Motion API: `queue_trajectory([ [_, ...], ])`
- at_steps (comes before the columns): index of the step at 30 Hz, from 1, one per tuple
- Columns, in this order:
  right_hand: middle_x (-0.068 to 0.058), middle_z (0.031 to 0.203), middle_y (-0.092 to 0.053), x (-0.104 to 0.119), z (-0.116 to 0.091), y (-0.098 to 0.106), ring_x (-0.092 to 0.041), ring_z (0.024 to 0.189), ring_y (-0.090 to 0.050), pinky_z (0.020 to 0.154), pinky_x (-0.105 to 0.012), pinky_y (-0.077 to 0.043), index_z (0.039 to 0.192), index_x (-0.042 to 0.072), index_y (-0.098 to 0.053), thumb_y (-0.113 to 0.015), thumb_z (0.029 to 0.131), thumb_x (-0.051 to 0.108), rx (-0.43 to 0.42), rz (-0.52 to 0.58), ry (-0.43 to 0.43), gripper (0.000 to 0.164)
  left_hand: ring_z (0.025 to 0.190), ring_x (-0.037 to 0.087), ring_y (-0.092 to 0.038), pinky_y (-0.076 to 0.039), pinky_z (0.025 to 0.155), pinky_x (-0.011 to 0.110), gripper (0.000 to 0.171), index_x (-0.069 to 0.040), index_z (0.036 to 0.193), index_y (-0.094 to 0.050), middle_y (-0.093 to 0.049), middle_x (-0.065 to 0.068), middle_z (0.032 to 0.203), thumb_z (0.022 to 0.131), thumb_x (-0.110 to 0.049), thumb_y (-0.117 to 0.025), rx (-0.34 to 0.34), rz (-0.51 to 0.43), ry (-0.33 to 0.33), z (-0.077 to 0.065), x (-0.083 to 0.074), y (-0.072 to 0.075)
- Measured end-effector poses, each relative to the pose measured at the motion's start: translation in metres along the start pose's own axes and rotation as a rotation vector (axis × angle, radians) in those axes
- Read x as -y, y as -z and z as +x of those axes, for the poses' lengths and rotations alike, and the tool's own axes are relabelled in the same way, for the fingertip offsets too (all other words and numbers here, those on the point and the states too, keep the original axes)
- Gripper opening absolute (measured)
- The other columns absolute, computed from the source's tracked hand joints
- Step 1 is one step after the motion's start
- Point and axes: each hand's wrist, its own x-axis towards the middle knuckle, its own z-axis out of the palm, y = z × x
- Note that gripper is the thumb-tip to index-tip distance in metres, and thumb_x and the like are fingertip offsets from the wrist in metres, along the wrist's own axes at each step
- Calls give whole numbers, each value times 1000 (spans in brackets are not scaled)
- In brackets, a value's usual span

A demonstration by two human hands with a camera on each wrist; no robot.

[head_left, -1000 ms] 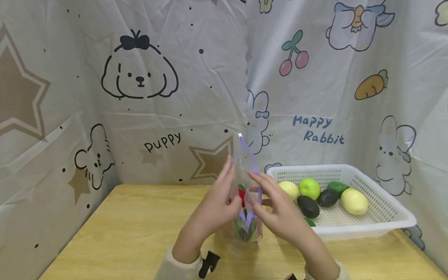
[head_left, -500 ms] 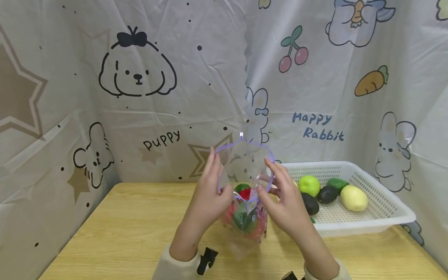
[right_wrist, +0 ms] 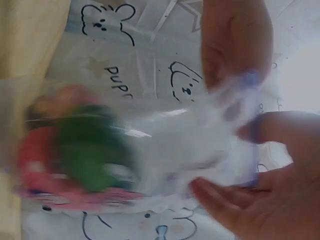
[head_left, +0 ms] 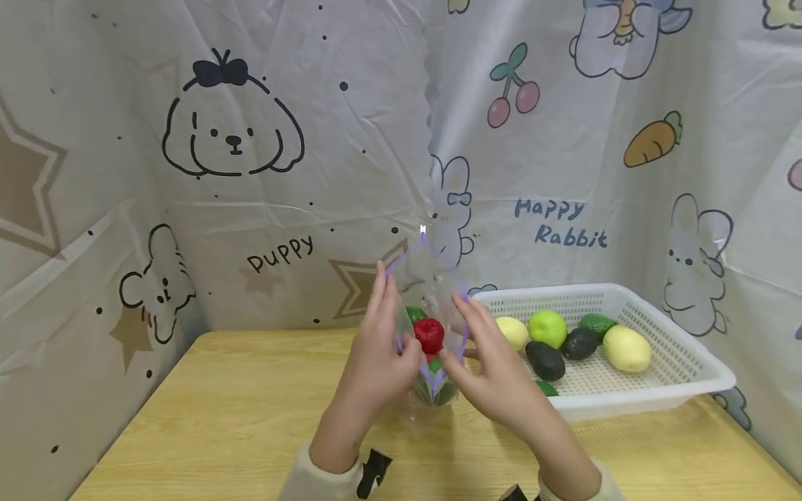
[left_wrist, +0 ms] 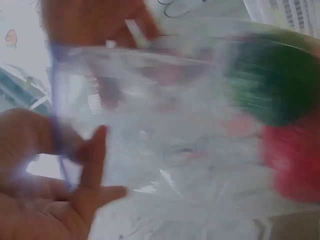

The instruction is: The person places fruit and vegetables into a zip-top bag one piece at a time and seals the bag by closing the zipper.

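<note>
A clear zip bag (head_left: 432, 394) with a purple rim and a white slider (head_left: 422, 229) hangs between my hands. Its mouth is partly spread. Inside sit a red lobed fruit or vegetable (head_left: 429, 335) and a green one (head_left: 415, 314); more red and green shapes show blurred through the plastic in both wrist views, kind unclear. My left hand (head_left: 381, 351) holds the left side of the rim between thumb and fingers. On the right side, my right hand (head_left: 498, 369) pinches the rim the same way, some fingertips hidden behind the plastic.
A white perforated basket (head_left: 673, 393) stands to the right, holding yellow fruits (head_left: 627, 349), a green apple (head_left: 548, 328), dark avocados (head_left: 545, 360) and other green pieces. The wooden table (head_left: 250, 410) meets a printed cloth backdrop (head_left: 351, 139) behind and at the sides.
The bag's mouth went from narrow to wide, then drew partly together again as my hands moved apart and back closer. The red piece inside now shows more fully.
</note>
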Motion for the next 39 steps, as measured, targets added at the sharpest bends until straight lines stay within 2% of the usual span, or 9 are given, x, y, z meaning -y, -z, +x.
queue_trajectory([
  [3, -10, 154, -25, 3, 0, 2, -25, 121, -49, 87, -43, -55, 149, 20, -21, -61, 85, 17, -47, -8, 32, 76, 55, 6, -47, -31, 36, 17, 85, -3, 147, -19, -1, 0, 160, 70, 10, -52, -85, 34, -68, -1, -2, 3],
  [5, -11, 153, -28, 4, -1, 2, -25, 120, -50, 90, -46, -53, 149, 16, -23, -62, 85, 21, 1, -55, 42, 74, 52, 6, -43, -30, 37, 16, 85, -3, 147, -20, -3, 1, 160, 69, 13, -52, -22, 52, -23, -2, -2, 4],
  [7, -14, 152, -30, 3, -4, 1, -27, 123, -47, 95, -50, -49, 148, 13, -26, -61, 86, 26, 90, -96, 31, 72, 42, 8, -25, -30, 38, 15, 86, -3, 147, -20, -3, 1, 160, 69, 13, -52, 79, 88, 74, -3, -2, 3],
  [9, -17, 151, -32, 1, -6, -1, -29, 127, -43, 99, -53, -45, 147, 10, -28, -60, 87, 30, 164, -129, 8, 71, 42, 7, -26, -31, 39, 15, 85, -2, 147, -21, -4, 1, 160, 70, 14, -53, 160, 133, 155, -5, 0, 1],
  [11, -19, 150, -34, -1, -6, -1, -31, 130, -39, 102, -55, -40, 145, 7, -31, -60, 87, 32, 193, -153, 7, 69, 43, 8, -25, -31, 40, 17, 84, -3, 147, -20, -4, 1, 160, 71, 14, -52, 192, 162, 191, -5, 3, 1],
  [20, -16, 150, -31, -9, 0, 11, -27, 117, -51, 86, -48, -55, 146, 5, -28, -54, 91, 37, 76, -57, -155, 69, 46, 12, -27, -26, 40, 19, 80, -3, 146, -25, -7, 1, 160, 71, 14, -49, 73, 187, 235, -2, 7, 6],
  [29, -13, 145, -37, -9, -2, 15, -29, 125, -43, 96, -53, -47, 146, 14, -29, -56, 90, 31, 84, -95, -23, 64, 42, 8, -22, -28, 41, 18, 80, -1, 146, -22, -5, 6, 160, 73, 11, -50, 117, 135, 187, 0, 9, 3],
  [34, -13, 142, -39, -11, -2, 23, -28, 120, -46, 87, -49, -53, 145, 14, -29, -56, 91, 26, 59, -85, -11, 61, 43, 9, -21, -27, 42, 18, 80, -3, 147, -20, -2, 3, 160, 74, 10, -49, 118, 115, 201, 0, 9, 4],
  [39, -17, 143, -39, -21, -1, 37, -31, 119, -47, 89, -53, -51, 144, 13, -30, -53, 92, 27, 27, -131, -26, 58, 43, 8, -21, -27, 42, 18, 79, -3, 147, -20, -2, 3, 160, 75, 9, -49, 124, 108, 199, 0, 9, 3],
])
